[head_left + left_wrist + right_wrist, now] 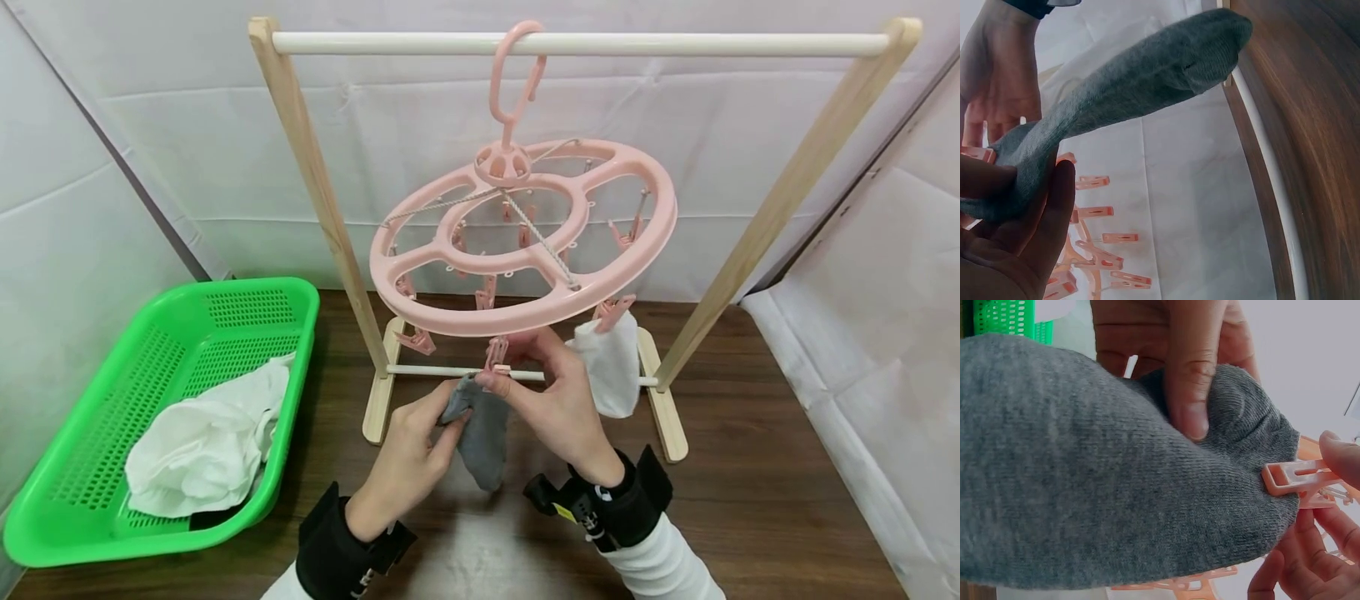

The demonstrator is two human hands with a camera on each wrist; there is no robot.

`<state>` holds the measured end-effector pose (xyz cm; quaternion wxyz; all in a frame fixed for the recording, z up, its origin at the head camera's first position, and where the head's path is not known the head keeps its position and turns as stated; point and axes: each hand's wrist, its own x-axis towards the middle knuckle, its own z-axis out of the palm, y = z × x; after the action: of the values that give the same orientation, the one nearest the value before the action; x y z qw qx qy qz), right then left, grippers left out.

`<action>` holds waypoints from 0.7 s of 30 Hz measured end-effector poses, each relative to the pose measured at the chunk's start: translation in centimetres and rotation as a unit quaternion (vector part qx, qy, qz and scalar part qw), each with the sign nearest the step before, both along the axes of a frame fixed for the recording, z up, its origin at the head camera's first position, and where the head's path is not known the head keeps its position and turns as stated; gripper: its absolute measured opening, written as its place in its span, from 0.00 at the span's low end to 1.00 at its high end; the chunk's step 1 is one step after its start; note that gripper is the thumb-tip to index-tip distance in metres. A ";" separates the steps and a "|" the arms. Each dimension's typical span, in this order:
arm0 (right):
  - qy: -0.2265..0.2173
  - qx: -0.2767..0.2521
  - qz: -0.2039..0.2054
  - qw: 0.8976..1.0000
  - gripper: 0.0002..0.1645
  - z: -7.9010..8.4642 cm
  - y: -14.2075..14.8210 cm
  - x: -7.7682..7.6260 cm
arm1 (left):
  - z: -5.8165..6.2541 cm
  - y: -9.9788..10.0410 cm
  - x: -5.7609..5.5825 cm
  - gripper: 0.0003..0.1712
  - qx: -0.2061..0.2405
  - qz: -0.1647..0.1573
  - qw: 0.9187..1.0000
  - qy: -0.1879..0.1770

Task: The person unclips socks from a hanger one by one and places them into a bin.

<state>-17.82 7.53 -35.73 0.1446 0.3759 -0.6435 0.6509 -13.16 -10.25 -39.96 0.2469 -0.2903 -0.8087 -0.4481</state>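
A grey sock point(483, 446) hangs toe down below the front of the pink round clip hanger point(480, 321). Its cuff is pinched between the thumb and fingers of my left hand point(408, 458). My right hand point(558, 400) pinches a pink clothespin point(1291, 478), whose jaws overlap the edge of the sock's cuff in the right wrist view. From the left wrist camera, the grey sock point(1147, 75) stretches away from the left fingers toward the upper right. To the right of the right hand, a white sock point(611, 367) hangs from another pink clothespin point(613, 312).
The hanger's hook point(517, 71) loops over the white bar point(675, 44) of a wooden rack point(322, 183). Several other clothespins dangle around the ring. At left, a green basket point(97, 367) holds crumpled white cloth point(206, 442) with something dark beneath. White fabric walls surround the brown table point(750, 483).
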 end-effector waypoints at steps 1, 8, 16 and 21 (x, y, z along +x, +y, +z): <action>0.003 -0.005 0.003 1.000 0.18 -0.1 0.0 0.0 | -0.1 0.0 0.0 0.21 0.000 0.000 1.000 0.004; -0.018 -0.057 0.030 0.998 0.13 -0.5 0.2 -0.1 | -0.1 -0.3 -0.3 0.25 -0.002 0.007 1.000 0.026; -0.011 -0.105 0.043 0.993 0.14 -1.0 0.6 -0.4 | 0.0 -1.4 -0.3 0.27 0.009 0.043 0.999 0.016; -0.014 -0.114 0.033 0.993 0.17 -1.1 1.1 -0.6 | 0.4 -3.1 0.0 0.30 0.022 0.092 0.995 0.016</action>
<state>-18.40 8.64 -36.79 0.1560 0.3692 -0.5537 0.7299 -13.11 -13.34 -39.51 0.3059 -0.2165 -0.8180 -0.4364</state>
